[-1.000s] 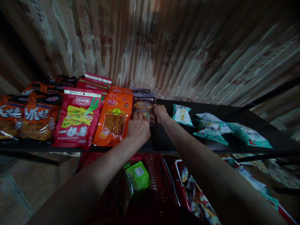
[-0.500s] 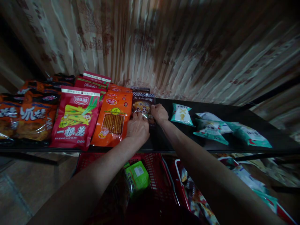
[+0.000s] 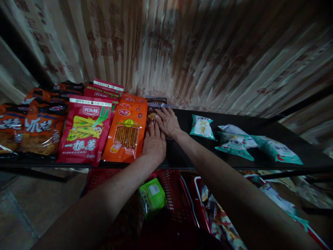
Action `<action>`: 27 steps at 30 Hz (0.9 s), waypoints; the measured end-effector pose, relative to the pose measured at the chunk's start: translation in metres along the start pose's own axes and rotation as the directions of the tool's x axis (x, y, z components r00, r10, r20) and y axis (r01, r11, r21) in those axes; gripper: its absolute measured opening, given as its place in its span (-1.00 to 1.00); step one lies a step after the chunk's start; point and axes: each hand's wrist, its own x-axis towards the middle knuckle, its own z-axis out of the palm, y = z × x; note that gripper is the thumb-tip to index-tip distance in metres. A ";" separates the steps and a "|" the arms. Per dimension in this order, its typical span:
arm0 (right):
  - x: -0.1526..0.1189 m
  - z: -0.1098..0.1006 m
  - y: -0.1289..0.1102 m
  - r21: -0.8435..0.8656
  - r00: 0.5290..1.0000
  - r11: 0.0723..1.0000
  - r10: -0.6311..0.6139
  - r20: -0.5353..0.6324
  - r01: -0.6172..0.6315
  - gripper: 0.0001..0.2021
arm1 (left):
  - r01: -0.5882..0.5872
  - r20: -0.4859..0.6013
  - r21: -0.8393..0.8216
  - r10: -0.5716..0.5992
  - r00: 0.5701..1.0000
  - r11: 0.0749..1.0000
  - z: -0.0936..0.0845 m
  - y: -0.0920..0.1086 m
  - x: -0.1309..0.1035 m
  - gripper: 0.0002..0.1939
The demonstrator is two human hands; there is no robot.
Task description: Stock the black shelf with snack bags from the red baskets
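Note:
Both my hands rest on a dark brown snack bag [image 3: 153, 110] with a checkered top edge, which lies on the black shelf [image 3: 179, 154]. My left hand [image 3: 155, 144] is on its lower part, fingers stretched out. Across its upper right lies my right hand [image 3: 168, 122], flat with the fingers spread. The hands cover most of the bag's front. Another brown bag [image 3: 156, 100] shows behind it. Just left of my left hand is an orange snack bag [image 3: 127, 132], with more orange ones behind it.
Red snack bags [image 3: 84, 132] and orange-black bags [image 3: 43, 130] stand at the left. Several teal-white bags [image 3: 202, 126] lie on the right. Below the shelf's front edge are a red basket [image 3: 173, 189] holding a green packet [image 3: 153, 194], and another basket [image 3: 201, 201] of snacks.
My right hand has gone from gripping the brown bag's right edge to lying flat over its front. My left fingers have straightened onto the bag, which stays in place.

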 end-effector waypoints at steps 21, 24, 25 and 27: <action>-0.021 -0.006 -0.017 0.137 0.986 0.990 -0.016 -0.165 0.039 -0.58 | -0.192 -0.133 -0.143 0.173 0.976 0.971 0.008 0.005 -0.071 -0.58; -0.053 -0.020 -0.031 0.194 0.972 0.972 -0.092 -0.217 0.135 -0.61 | -0.298 -0.072 -0.245 0.289 0.955 0.923 0.012 0.001 -0.112 -0.61; -0.069 -0.026 -0.038 0.229 0.964 0.957 -0.124 -0.237 0.179 -0.61 | -0.318 -0.024 -0.287 0.325 0.945 0.904 0.016 -0.001 -0.127 -0.62; -0.108 -0.038 -0.053 0.321 0.948 0.907 -0.196 -0.251 0.272 -0.63 | -0.282 0.151 -0.379 0.359 0.921 0.882 0.029 -0.010 -0.155 -0.65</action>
